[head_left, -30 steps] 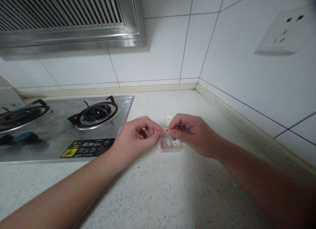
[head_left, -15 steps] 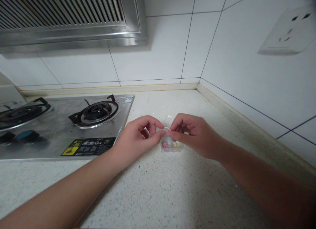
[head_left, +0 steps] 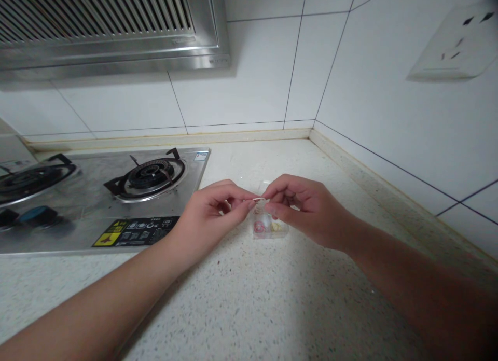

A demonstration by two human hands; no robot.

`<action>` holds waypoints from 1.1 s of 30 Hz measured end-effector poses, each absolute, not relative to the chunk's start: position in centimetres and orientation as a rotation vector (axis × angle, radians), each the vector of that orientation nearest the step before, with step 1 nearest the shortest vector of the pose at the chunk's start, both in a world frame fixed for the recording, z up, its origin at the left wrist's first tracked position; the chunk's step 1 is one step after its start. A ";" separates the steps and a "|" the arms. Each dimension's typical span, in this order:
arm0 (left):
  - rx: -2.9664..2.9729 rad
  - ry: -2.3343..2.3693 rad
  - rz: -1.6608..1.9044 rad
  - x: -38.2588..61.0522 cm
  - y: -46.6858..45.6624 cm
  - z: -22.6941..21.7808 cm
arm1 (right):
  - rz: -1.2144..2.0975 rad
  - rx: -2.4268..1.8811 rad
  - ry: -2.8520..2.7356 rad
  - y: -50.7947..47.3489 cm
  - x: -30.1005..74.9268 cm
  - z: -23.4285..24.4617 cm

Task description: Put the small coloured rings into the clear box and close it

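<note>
Whitish band (head_left: 259, 199), perhaps elastic, in fingers (head_left: 245, 194); plastic box (head_left: 270, 236)

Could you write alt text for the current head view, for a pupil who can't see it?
A left hand and a right hand hold a thin pale strand between them above a small clear box with pink pieces and yellow pieces inside. The box sits on a speckled counter, right of a gas stove.
</note>
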State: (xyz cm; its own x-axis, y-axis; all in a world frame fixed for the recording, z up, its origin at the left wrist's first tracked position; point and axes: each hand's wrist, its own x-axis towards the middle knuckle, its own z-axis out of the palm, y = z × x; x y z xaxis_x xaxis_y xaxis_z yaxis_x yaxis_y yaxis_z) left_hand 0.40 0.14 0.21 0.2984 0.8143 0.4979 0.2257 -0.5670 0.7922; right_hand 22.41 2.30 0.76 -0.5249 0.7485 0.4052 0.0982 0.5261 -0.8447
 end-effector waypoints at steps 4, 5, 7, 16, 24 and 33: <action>1.938 0.910 1.276 0.4 0.2 0.2 | 0.961 -0.694 -1.977 2.4 22.5 0.6; 1.937 0.911 1.263 0.4 0.2 0.2 | 0.951 -0.702 -1.980 2.4 22.5 0.6; 1.937 0.917 1.238 0.4 0.2 0.2 | 0.929 -0.718 -1.986 2.5 22.5 0.7; 1.934 0.959 1.202 0.4 0.1 0.3 | 0.922 -0.744 -1.973 2.4 22.5 0.7; 1.892 0.980 1.196 0.6 -0.1 0.1 | 0.929 -0.756 -1.985 2.2 22.4 0.9; 1.887 0.996 1.182 0.7 0.0 0.3 | 0.948 -0.761 -2.001 2.2 22.3 1.0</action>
State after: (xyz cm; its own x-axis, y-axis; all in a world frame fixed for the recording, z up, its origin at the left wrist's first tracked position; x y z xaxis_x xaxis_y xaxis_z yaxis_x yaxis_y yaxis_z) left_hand 0.67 0.01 0.26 0.2919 0.8701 0.3970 0.2443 -0.4692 0.8486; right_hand 22.33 2.17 0.96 -0.5175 0.7616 0.3900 0.1807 0.5428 -0.8202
